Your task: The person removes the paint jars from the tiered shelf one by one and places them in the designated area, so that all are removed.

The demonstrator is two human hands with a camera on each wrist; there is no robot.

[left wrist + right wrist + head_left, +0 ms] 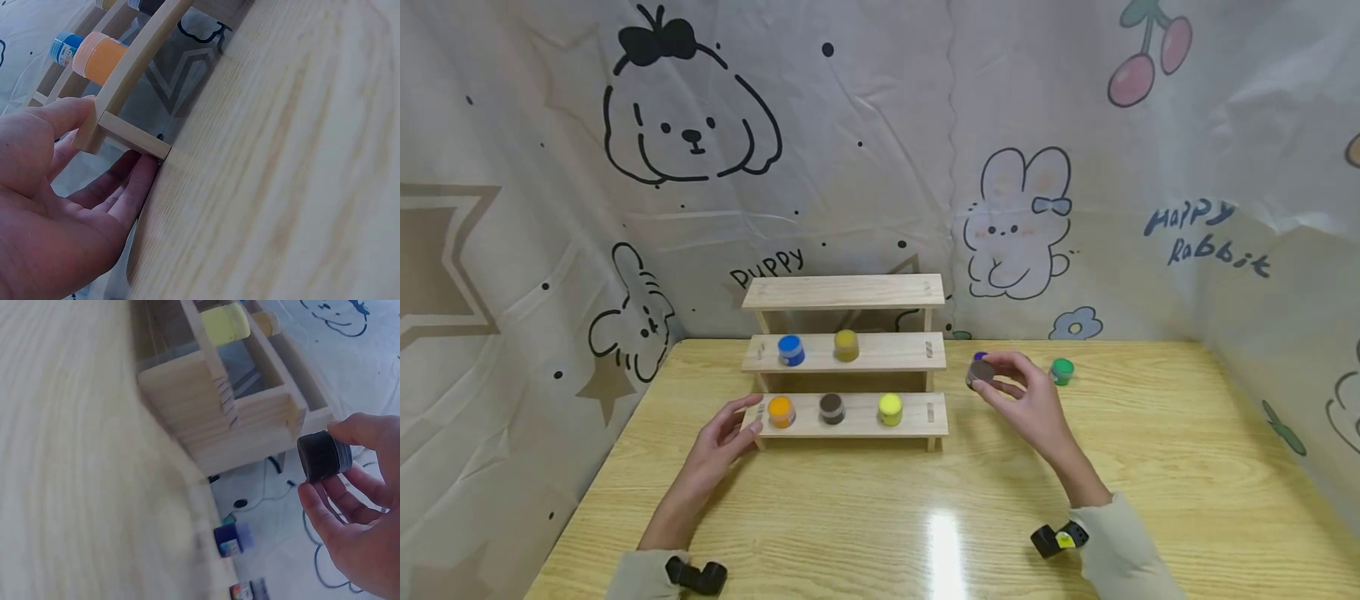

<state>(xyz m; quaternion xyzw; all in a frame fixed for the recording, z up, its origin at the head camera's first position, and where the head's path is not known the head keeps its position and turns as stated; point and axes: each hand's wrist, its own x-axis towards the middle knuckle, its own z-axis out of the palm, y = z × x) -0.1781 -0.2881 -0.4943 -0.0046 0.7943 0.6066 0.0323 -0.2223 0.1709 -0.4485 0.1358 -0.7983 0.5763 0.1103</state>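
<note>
A three-step wooden display shelf [868, 426] stands on the table. My left hand [718, 442] holds the left end of its lowest step; in the left wrist view the thumb lies at the step's top edge and the fingers curl below, by the leg. To the right of the shelf, above the table, my right hand [1026, 404] pinches a small dark paint jar [322, 455] between thumb and fingers. An orange jar [781, 412], a dark brown jar [832, 408] and a yellow jar [891, 409] sit on the lowest step. The middle step bears a blue jar [791, 351] and a mustard-yellow jar [846, 345].
Behind my right hand a purple-blue jar [980, 356] shows in part on the table [850, 517]. A green jar [1062, 372] stands to its right. The shelf's top step [842, 292] is bare. A printed cloth [880, 192] hangs behind the table and along its sides.
</note>
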